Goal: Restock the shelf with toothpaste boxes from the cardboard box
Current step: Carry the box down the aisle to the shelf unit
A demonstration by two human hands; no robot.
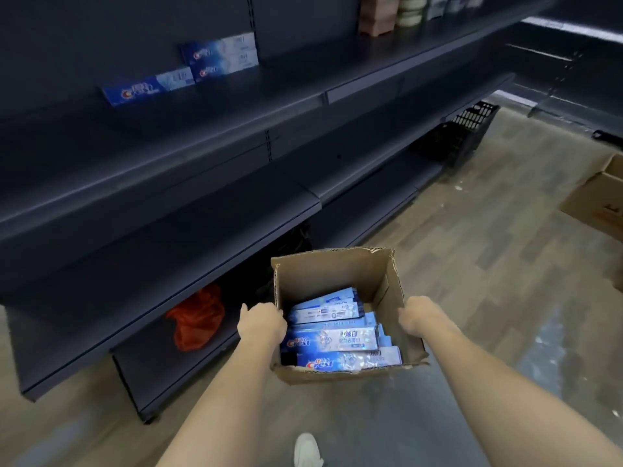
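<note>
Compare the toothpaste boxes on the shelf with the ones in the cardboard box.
The toothpaste boxes on the shelf are few and stand on their long edges, faces forward; the toothpaste boxes in the cardboard box are many, lying flat in a loose pile. The shelf ones stand free; the carton's sides are gripped by both hands. Both are blue Crest packs.

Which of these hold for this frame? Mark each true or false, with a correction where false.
1. Both hands grip the cardboard box, the left hand at its left wall and the right hand at its right wall. True.
2. The cardboard box is empty. False: toothpaste boxes lie inside it.
3. Some toothpaste boxes on the shelf are already in place. True.
4. The orange bag sits on the top shelf. False: it lies low, under the bottom shelf.
5. The right hand holds a single toothpaste box. False: it grips the box wall.
</note>
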